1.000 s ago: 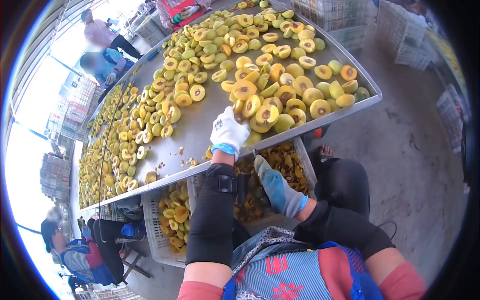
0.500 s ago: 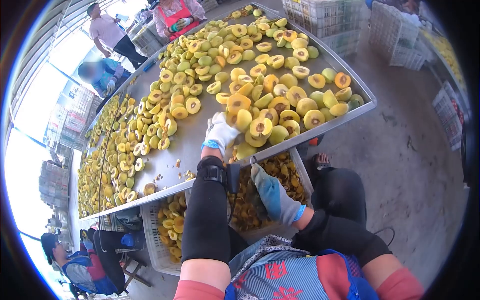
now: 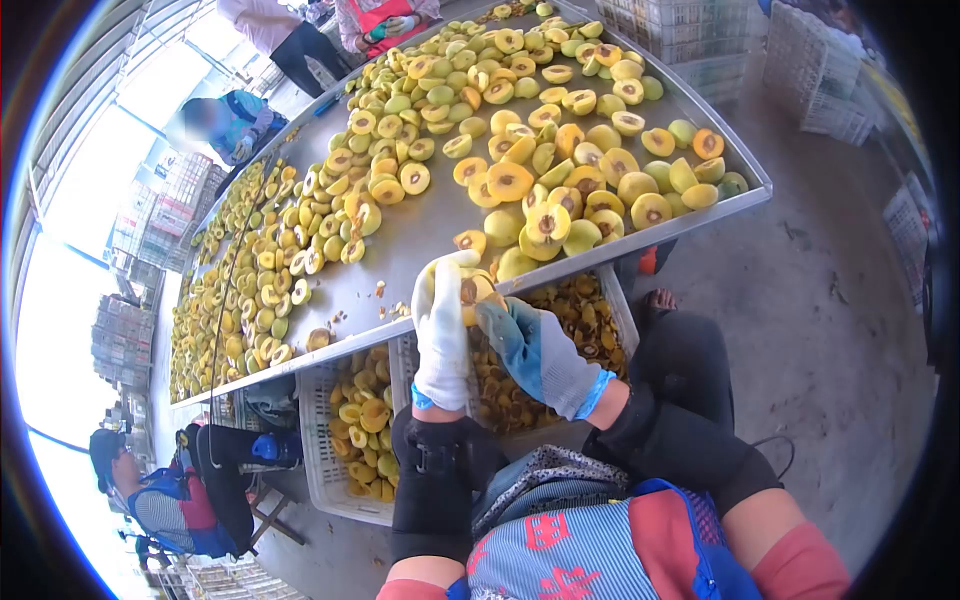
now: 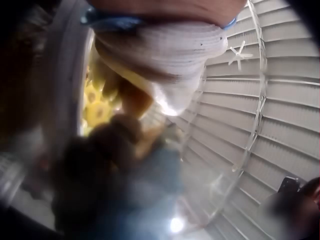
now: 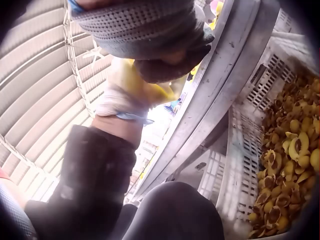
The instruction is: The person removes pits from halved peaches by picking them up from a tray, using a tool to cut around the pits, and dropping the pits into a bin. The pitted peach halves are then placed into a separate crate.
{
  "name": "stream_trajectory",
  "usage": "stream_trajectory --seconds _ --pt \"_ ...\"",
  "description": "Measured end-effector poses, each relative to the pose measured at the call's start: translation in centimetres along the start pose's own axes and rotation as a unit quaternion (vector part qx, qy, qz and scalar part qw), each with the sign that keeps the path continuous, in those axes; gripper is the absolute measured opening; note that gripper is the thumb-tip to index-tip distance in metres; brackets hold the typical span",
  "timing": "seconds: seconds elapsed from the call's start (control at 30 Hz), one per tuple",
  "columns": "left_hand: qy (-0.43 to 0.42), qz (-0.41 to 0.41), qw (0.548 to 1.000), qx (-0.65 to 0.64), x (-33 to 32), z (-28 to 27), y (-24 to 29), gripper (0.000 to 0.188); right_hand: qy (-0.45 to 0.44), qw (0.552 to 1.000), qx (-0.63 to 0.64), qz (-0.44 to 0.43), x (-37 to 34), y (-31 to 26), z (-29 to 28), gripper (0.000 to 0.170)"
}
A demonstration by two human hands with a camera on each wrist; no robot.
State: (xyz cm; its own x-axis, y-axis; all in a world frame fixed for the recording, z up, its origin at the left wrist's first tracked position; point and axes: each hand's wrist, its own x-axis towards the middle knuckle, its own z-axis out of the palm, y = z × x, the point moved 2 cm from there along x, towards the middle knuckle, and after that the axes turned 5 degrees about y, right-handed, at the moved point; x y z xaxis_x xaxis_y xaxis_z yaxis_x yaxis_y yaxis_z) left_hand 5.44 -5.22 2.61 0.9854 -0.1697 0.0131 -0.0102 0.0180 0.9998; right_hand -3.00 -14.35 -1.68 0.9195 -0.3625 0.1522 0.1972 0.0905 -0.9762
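My left hand (image 3: 440, 325), in a white glove, holds a yellow peach half (image 3: 474, 290) at the table's near edge, with brown showing at its centre. Against the fruit's right side are the fingertips of my right hand (image 3: 545, 355), in a blue and grey glove. Its fingers are curled; the small looped metal tool seen in it earlier is hidden behind them now. In the right wrist view, the curled right glove (image 5: 145, 30) is close over the left glove (image 5: 122, 100). Many peach halves (image 3: 510, 182) lie on the metal table (image 3: 405, 235) beyond.
Under the table edge stand a white crate (image 3: 318, 440) of peach halves and another crate (image 5: 237, 170) of brown and yellow scraps. My knee (image 3: 690, 375) is beside it. People (image 3: 160, 495) work around the table; stacked crates (image 3: 675, 40) stand behind.
My left hand has reached in among the fruit, taken a peach half and drawn it back toward me to the right hand. The right hand has stayed near the table edge.
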Motion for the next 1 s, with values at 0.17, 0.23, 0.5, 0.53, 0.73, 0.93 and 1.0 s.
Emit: stream_trajectory --seconds 0.17,0.23,0.5,0.53,0.73,0.93,1.0 --pt "0.018 -0.051 0.976 -0.211 -2.6 -0.3 -1.9 0.047 -0.029 0.998 -0.036 0.050 -0.9 0.7 0.7 0.047" --pt "0.036 -0.050 0.974 -0.216 -3.0 0.0 -1.6 0.050 -0.046 0.997 -0.042 0.054 -1.0 0.8 0.5 0.049" --pt "0.064 -0.049 0.980 -0.183 -3.3 -0.3 -1.7 0.048 -0.080 0.975 -0.191 0.080 -0.9 -0.5 -0.1 0.050" --pt "0.075 -0.041 0.980 -0.181 -3.2 -0.3 -1.9 0.048 -0.081 0.977 -0.180 0.085 -1.0 0.0 0.1 0.050" --pt "0.117 -0.001 0.984 -0.137 -3.4 0.0 -3.2 0.048 -0.105 0.983 -0.082 0.126 -1.5 2.1 0.5 0.051" --pt "0.077 -0.021 0.995 -0.061 -3.7 -0.4 -2.2 0.048 -0.119 0.983 -0.062 0.126 -2.3 3.3 0.7 0.054" --pt "0.053 0.001 0.999 -0.003 -3.7 -0.5 -1.6 0.049 -0.131 0.983 -0.034 0.123 -2.5 3.3 0.8 0.050"
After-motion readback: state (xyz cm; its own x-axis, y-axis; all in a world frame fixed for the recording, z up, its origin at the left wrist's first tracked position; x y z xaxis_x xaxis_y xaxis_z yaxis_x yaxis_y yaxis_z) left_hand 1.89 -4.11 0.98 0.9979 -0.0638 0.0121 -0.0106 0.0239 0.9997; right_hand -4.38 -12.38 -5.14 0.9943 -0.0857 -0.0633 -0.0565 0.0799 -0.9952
